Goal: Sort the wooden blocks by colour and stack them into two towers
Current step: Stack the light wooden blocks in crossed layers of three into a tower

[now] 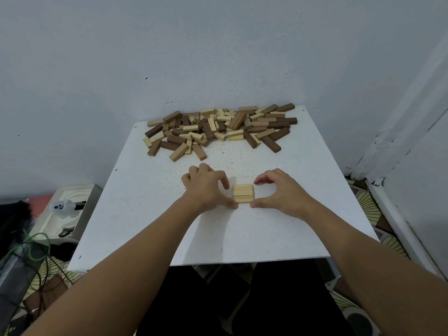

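Three pale rectangular wooden blocks lie side by side, touching, on the white square surface. Left hand and right hand flank the row, curled fingers pressing its ends. Mixed heap of pale and dark brown wooden blocks sits at the far edge, well apart.

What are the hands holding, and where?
Both hands pinch the row of light blocks at its two ends, thumbs near, fingers far.
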Demonstrator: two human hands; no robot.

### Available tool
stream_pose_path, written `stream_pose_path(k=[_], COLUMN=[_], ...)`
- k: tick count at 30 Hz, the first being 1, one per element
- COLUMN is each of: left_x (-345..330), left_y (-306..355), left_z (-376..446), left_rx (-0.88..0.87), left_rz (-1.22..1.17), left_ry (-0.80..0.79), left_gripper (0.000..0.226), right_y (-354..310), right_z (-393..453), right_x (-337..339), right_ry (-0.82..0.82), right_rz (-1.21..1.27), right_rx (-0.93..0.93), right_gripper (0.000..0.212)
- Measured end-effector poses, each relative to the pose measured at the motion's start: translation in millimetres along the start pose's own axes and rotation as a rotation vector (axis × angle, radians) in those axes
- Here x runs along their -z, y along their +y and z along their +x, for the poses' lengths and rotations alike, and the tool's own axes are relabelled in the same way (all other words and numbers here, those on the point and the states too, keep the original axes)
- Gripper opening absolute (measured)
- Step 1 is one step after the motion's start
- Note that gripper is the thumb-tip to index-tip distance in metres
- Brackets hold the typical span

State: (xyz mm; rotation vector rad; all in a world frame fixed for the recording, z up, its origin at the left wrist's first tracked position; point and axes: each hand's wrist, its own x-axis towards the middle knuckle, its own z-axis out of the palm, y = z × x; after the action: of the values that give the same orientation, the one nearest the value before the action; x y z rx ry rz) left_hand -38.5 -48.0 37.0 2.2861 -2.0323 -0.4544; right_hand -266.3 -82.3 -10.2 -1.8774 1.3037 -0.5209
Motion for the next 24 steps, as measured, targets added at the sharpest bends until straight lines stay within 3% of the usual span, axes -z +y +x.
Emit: stream_pose_path(k=[5, 16, 24], left_x=[0.6, 4.1, 23.9], left_y=[-0.3, 0.0, -8.6], left_z=[1.3, 6.1, 7.0], left_rx=[-0.020, -0.095, -0.163], left_rz=[0.014, -0.005, 0.043], left_ry=[-0.018, -0.063, 0.011], left_gripper=[0.083, 0.064, 0.061], right_y=[0.3, 1.9, -10.9], right_z=[1.1, 3.2, 8.2], right_x=[0.9, 0.9, -9.2], right_ry=[-0.035, -0.059, 0.042], right_rz=[-0.016, -0.039, -0.077], right_rx=[-0.011, 0.003, 0.083], right_gripper=[0.082, 0.061, 0.054])
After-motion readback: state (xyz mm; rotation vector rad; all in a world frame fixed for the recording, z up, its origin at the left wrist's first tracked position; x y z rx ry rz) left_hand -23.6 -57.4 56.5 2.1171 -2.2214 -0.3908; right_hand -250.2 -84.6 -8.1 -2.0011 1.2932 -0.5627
